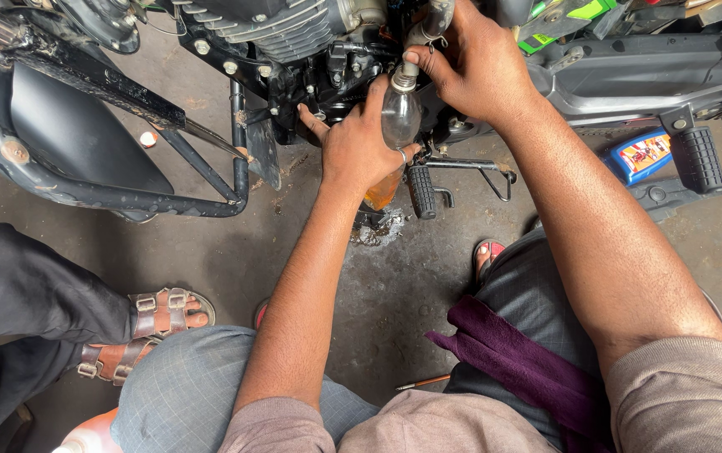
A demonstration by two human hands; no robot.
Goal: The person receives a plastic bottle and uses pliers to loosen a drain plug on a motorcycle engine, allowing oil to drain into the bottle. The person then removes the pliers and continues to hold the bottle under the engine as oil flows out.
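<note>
My left hand (359,144) grips a clear plastic bottle (398,126) held upright against the motorcycle engine (294,42). Amber liquid (380,195) fills the bottle's lower part, below my hand. My right hand (472,60) pinches the bottle's neck where a grey hose (430,23) comes down from the engine to its mouth. Both arms reach forward over my knees.
A black crash guard (84,180) stands at left, the footpeg (421,191) and kickstand lever (478,168) under the bottle. A blue oil can (642,155) lies at right. A purple cloth (512,352) rests on my thigh. Another person's sandalled foot (147,323) is at left. A pencil-like tool (421,383) lies on the floor.
</note>
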